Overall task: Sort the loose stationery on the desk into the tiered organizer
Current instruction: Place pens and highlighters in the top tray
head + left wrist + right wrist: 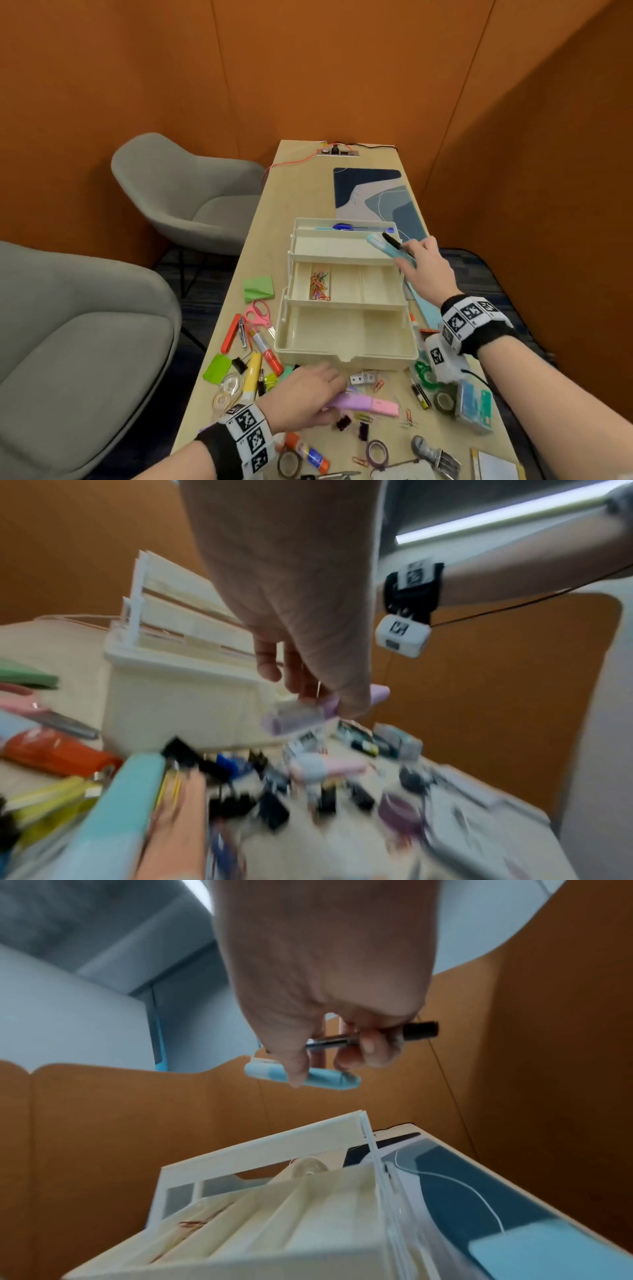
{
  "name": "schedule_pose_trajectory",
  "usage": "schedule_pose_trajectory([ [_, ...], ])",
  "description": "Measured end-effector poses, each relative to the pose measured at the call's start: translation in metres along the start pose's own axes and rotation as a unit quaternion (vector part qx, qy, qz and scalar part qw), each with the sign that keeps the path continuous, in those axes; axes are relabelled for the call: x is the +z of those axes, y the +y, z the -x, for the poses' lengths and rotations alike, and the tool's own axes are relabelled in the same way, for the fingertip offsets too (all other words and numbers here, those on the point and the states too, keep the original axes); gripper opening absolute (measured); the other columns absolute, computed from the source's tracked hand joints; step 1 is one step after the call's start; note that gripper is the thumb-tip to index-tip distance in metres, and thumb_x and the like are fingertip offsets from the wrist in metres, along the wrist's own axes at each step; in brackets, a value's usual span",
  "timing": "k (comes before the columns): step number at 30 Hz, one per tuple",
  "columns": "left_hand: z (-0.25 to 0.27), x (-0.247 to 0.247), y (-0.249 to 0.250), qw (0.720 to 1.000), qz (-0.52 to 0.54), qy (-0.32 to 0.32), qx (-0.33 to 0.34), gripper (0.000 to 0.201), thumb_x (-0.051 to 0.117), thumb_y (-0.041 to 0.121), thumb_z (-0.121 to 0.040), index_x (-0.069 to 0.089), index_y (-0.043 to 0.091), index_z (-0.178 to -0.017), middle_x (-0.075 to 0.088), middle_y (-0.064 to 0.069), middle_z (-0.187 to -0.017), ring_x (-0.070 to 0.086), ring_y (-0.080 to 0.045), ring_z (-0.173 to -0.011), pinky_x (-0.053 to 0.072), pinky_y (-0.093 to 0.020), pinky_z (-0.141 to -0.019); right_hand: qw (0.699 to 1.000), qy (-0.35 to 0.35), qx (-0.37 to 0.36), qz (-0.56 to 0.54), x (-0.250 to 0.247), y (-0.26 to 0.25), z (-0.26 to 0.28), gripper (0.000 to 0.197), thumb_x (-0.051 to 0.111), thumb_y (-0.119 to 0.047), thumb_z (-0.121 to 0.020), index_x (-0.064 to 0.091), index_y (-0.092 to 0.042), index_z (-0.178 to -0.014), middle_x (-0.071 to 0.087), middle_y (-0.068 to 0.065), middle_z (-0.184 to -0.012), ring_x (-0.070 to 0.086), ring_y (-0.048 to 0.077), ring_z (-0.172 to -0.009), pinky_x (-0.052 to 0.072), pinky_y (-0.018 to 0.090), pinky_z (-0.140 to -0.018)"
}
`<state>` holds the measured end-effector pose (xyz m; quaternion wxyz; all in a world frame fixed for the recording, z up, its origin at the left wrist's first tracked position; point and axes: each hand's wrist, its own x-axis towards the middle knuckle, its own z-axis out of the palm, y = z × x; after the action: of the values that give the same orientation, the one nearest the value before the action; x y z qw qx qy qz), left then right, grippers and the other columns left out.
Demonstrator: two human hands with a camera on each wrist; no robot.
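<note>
Organizer: cream plastic, three stepped tiers, standing mid-desk; lowest tier nearest the person.
Top tier: blue pens lying along it.
Middle tier: divided into compartments; coloured paper clips in one left of centre.
Right hand: above the organizer's right end, fingers curled round a black pen and a light-blue correction tape together.
Left hand: low over the clutter in front of the organizer, pinching a lilac eraser.
Loose items: pink scissors, green sticky notes, glue stick, tape rolls, binder clips spread round the organizer's front and left.
</note>
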<state>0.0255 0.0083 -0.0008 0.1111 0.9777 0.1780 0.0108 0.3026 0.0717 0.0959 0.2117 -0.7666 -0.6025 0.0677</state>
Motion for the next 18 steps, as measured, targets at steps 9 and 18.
schedule_pose_trajectory([
  [9, -0.042, -0.098, -0.094, 0.948, 0.121, 0.225, -0.193, 0.029, 0.052, 0.034, -0.095, 0.052, 0.02, -0.121, 0.05, 0.009, -0.114, 0.048, -0.003, -0.098, 0.041, -0.018, -0.086, 0.978, -0.177, -0.012, 0.105, 0.018, -0.016, -0.072, 0.033, 0.051, -0.034, -0.093, 0.053, -0.021, -0.124, 0.036, 0.01, -0.128, 0.058, 0.027, -0.091, 0.048, 0.037, -0.087],
  [18, -0.109, -0.121, -0.171, 0.955, 0.084, 0.13, -0.252, 0.023, 0.054, 0.029, -0.093, 0.056, 0.022, -0.115, 0.053, 0.001, -0.107, 0.052, -0.018, -0.1, 0.039, -0.036, -0.094, 0.992, -0.125, 0.013, 0.0, 0.021, 0.003, -0.082, 0.039, 0.029, -0.006, -0.098, 0.045, -0.008, -0.134, 0.037, 0.009, -0.104, 0.042, 0.027, -0.102, 0.033, 0.031, -0.082],
])
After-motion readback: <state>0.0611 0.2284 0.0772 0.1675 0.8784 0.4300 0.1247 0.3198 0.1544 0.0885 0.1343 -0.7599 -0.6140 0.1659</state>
